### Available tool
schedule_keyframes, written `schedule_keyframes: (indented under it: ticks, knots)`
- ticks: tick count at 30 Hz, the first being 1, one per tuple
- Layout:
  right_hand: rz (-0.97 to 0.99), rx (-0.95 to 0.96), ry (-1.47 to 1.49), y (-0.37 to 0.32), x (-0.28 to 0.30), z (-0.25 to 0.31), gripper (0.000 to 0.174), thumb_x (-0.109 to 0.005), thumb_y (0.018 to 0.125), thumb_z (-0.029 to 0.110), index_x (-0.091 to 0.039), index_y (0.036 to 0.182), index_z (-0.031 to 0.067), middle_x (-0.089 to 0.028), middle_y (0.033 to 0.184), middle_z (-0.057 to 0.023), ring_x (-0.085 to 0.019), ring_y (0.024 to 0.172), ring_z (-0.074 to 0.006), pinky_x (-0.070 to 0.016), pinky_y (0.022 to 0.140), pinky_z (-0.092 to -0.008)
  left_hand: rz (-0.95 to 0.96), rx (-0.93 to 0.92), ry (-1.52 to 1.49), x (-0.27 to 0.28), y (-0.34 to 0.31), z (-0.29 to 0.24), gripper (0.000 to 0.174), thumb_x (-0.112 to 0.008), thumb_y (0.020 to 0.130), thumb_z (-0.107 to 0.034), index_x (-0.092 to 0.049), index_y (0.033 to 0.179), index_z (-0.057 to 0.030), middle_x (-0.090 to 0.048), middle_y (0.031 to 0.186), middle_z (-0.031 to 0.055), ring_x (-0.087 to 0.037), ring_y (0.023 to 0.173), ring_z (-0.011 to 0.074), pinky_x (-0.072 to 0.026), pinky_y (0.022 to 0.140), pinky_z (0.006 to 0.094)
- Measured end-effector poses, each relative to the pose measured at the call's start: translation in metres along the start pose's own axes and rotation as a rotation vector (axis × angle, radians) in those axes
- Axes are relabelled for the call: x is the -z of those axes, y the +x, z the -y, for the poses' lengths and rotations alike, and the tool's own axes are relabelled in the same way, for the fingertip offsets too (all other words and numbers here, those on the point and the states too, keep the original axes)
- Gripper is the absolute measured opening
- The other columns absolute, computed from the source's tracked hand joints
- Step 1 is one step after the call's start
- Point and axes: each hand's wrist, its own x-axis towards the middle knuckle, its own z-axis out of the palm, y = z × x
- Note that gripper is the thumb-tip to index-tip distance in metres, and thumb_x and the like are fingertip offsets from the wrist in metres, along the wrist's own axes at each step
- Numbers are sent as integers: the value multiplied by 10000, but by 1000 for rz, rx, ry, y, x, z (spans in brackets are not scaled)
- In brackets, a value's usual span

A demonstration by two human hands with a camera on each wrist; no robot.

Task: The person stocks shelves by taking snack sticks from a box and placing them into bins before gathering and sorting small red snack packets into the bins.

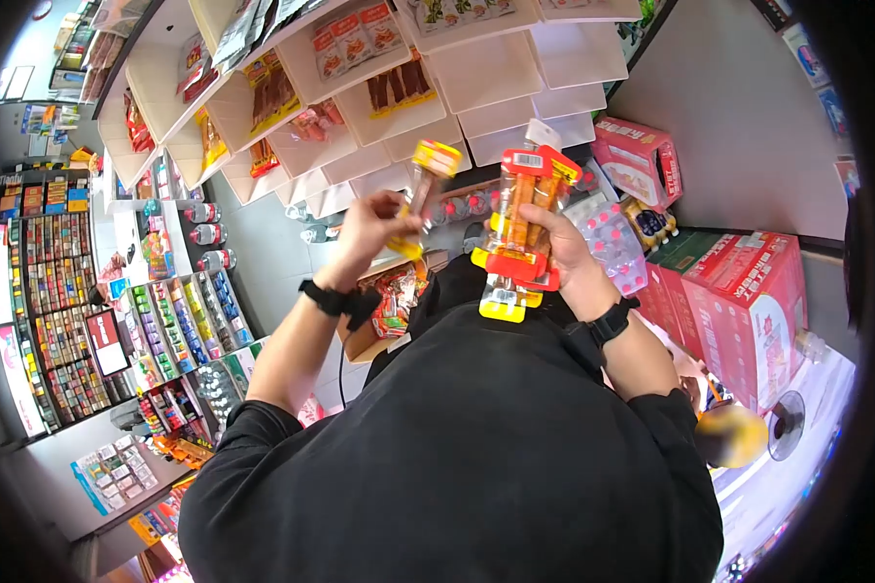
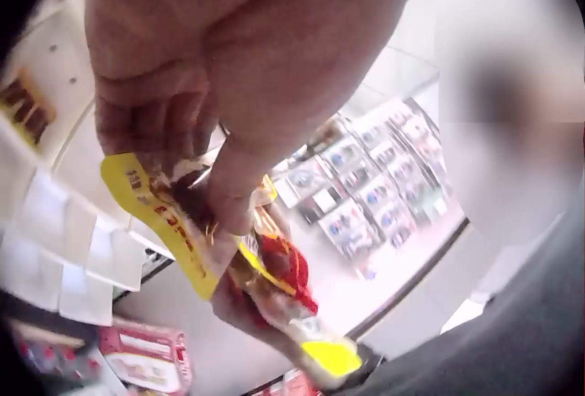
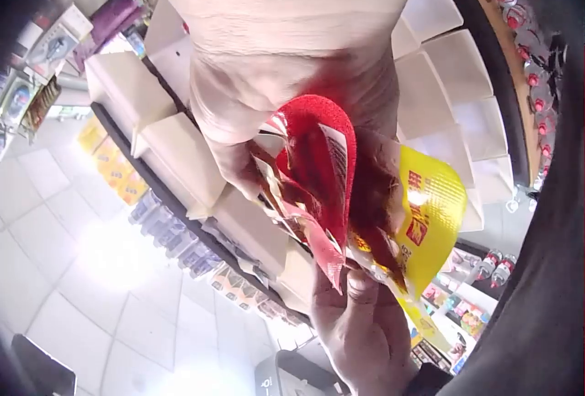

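My left hand (image 1: 365, 238) pinches a clear packet with yellow ends (image 1: 436, 158) between thumb and fingers. To its right, my right hand (image 1: 564, 253) grips a fanned bunch of several red- and yellow-ended packets (image 1: 527, 209), thumb lying across them. In the left wrist view the left hand (image 2: 238, 49) covers part of its yellow-ended packet (image 2: 164, 227); a yellow-tipped packet (image 2: 331, 358) shows below. The right wrist view has the right hand (image 3: 292, 76) around a red-ended packet (image 3: 320, 172), the left hand (image 3: 366, 332) under it, and a yellow-ended packet (image 3: 434, 218) alongside.
White shelf bins (image 1: 486, 68) with some packets stand ahead. An open carton of packets (image 1: 396, 301) sits low behind the hands. Red boxes (image 1: 744, 311) and wrapped bottles (image 1: 608, 243) are at right; stocked racks (image 1: 63, 291) line the left.
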Motion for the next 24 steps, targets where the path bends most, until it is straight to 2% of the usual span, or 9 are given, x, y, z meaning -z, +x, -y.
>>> schedule_keyframes:
  ticks: [6, 11, 12, 14, 15, 16, 18, 22, 24]
  knots:
    - [-185, 124, 75, -13, 14, 1, 441, -681, 957, 137, -554, 1373, 65, -676, 1242, -147, -689, 1140, -356, -577, 980, -535, -232, 5, -192, 76, 155, 16, 250, -751, 935, -92, -703, 1139, 44, -736, 1007, 87, -696, 872, 155, -577, 814, 305]
    - [-286, 228, 145, -17, 28, -3, 449, -697, 947, 140, -555, 1362, 43, -659, 1254, -165, -688, 1140, -358, -577, 978, -526, -421, 72, 191, 136, 330, 68, 268, -843, 862, -231, -766, 1000, -15, -751, 1023, 90, -667, 804, 209, -490, 723, 346]
    - [-305, 233, 171, -18, 31, -5, 449, -697, 947, 140, -555, 1362, 43, -659, 1254, -165, -688, 1140, -358, -577, 978, -526, -401, 90, 209, 131, 334, 65, 268, -843, 862, -231, -766, 1000, -15, -751, 1023, 90, -667, 804, 209, -490, 723, 346]
    - [-309, 289, 180, -18, 36, -7, 453, -702, 939, 144, -549, 1355, 46, -653, 1248, -161, -692, 1122, -354, -580, 972, -522, -548, -208, 860, 121, 346, 49, 341, -847, 840, -307, -769, 1044, -45, -759, 1080, 99, -675, 940, 260, -486, 862, 372]
    - [-320, 312, 160, -18, 33, -6, 458, -707, 935, 156, -541, 1348, 49, -645, 1239, -154, -694, 1108, -343, -588, 957, -523, -462, -265, 763, 120, 345, 45, 400, -851, 812, -364, -766, 1067, -68, -763, 1123, 107, -659, 1071, 295, -450, 979, 403]
    - [-331, 316, 174, -17, 34, -9, 458, -707, 935, 156, -541, 1348, 49, -645, 1239, -154, -694, 1108, -343, -588, 957, -523, -447, -259, 772, 124, 356, 50, 400, -851, 812, -364, -766, 1067, -68, -763, 1123, 107, -659, 1071, 295, -450, 979, 403]
    - [-385, 348, 190, -18, 36, -12, 454, -706, 936, 160, -537, 1344, 54, -639, 1237, -152, -696, 1102, -334, -595, 941, -527, -357, 5, 889, 135, 382, 63, 577, -859, 800, -381, -696, 1233, -37, -704, 1281, 167, -610, 1226, 343, -422, 1075, 424]
    - [-392, 338, 207, -19, 42, -21, 464, -700, 939, 163, -535, 1360, 57, -639, 1242, -153, -695, 1106, -338, -594, 941, -529, -427, -194, 977, 121, 374, 55, 806, -853, 803, -431, -555, 1420, -7, -578, 1445, 239, -517, 1355, 389, -375, 1153, 445]
    - [-379, 325, 210, -18, 47, -27, 466, -701, 938, 162, -538, 1362, 57, -639, 1244, -154, -692, 1115, -344, -591, 947, -529, -370, -5, 1003, 103, 357, 27, 933, -835, 820, -464, -434, 1508, 23, -466, 1534, 282, -430, 1431, 424, -339, 1197, 446]
